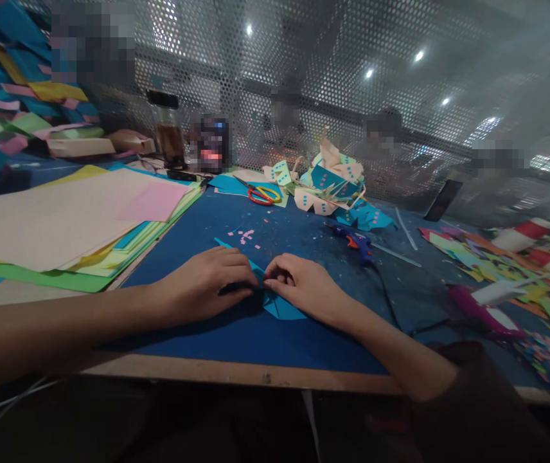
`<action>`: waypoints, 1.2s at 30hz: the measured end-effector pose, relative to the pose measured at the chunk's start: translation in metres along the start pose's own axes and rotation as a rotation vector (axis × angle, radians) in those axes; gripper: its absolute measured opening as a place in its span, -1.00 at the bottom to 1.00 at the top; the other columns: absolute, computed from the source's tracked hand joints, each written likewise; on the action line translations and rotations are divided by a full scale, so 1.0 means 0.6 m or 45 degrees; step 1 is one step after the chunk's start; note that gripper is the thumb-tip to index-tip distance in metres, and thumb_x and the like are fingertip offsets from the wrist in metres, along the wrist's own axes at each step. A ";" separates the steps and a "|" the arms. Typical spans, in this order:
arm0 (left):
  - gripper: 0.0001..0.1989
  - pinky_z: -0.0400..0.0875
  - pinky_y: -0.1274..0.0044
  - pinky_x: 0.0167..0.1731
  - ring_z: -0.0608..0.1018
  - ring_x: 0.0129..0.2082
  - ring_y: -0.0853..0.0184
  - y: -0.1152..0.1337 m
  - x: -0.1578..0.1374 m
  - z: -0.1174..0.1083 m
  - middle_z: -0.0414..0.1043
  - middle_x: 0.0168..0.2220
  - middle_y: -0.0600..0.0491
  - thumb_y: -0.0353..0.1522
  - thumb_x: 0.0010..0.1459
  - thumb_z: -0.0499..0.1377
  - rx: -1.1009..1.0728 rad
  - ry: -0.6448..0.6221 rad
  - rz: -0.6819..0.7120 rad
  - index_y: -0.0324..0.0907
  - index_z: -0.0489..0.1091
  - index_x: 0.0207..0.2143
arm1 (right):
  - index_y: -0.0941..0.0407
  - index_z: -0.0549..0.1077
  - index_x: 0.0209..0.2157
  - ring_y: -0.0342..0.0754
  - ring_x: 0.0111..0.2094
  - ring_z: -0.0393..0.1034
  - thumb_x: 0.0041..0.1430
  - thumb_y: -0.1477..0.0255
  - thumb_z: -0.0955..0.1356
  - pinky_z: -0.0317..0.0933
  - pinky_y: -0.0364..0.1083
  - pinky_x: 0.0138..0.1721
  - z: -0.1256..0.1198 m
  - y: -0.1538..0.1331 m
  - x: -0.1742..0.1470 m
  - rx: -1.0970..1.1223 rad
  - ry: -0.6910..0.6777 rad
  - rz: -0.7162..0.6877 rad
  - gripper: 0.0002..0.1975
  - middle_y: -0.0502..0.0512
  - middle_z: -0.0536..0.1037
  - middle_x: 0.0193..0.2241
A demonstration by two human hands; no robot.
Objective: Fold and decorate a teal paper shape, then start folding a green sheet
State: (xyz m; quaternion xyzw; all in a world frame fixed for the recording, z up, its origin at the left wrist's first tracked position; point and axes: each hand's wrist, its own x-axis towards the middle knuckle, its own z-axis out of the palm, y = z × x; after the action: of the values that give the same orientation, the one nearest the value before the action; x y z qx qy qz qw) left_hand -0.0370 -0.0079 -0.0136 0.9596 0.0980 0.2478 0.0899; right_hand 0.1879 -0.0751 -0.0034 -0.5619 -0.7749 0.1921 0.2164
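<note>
A folded piece of blue paper [284, 310] lies on the dark blue tabletop under both hands, its creased lower corner showing between them. My left hand [207, 283] has its fingers and thumb closed on the paper's left part, and a thin blue tip sticks out beyond the knuckles. My right hand [306, 286] pinches the paper from the other side, fingers curled. The fingertips of the two hands almost meet, and they hide the middle of the fold. Small pink paper scraps [246, 238] are scattered just past my left hand.
Stacked coloured sheets [53, 212] fill the left. Scissors [264, 195] and folded paper pieces [328, 180] sit at the back. A blue glue gun [352, 241] with its cord lies right, near glue sticks [406, 228], a magenta tool [484, 312] and cut paper strips. A drink bottle [170, 138] stands back left.
</note>
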 end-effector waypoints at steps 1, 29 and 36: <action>-0.89 0.39 0.48 -0.20 0.56 -0.24 0.30 -0.001 0.000 0.001 0.54 -0.27 0.03 -0.44 0.28 0.18 -0.034 0.002 -0.013 -0.14 0.51 -0.20 | 0.09 0.51 -0.26 -0.15 -0.38 0.33 0.23 0.47 0.40 0.08 -0.15 -0.36 0.000 0.000 0.000 0.001 0.000 -0.004 -0.97 -0.05 0.47 -0.40; -0.88 0.41 0.55 -0.31 0.56 -0.34 0.35 0.004 0.003 -0.002 0.52 -0.35 0.05 -0.46 0.26 0.18 -0.123 0.028 0.018 -0.16 0.50 -0.32 | 0.10 0.50 -0.24 -0.15 -0.38 0.33 0.23 0.47 0.39 0.07 -0.15 -0.37 -0.003 -0.003 0.001 -0.006 -0.028 0.012 -0.95 -0.04 0.48 -0.39; -0.90 0.39 0.54 -0.31 0.55 -0.33 0.34 0.004 0.003 -0.001 0.51 -0.35 0.04 -0.46 0.25 0.18 -0.096 0.019 0.016 -0.16 0.49 -0.32 | 0.10 0.50 -0.24 -0.16 -0.40 0.32 0.24 0.42 0.41 0.05 -0.15 -0.39 -0.005 -0.001 0.001 0.007 -0.030 -0.001 -0.94 -0.05 0.47 -0.41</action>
State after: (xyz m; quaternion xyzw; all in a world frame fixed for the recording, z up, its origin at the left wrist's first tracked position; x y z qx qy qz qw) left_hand -0.0358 -0.0095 -0.0118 0.9544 0.0831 0.2589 0.1237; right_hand 0.1891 -0.0745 -0.0003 -0.5587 -0.7771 0.2007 0.2088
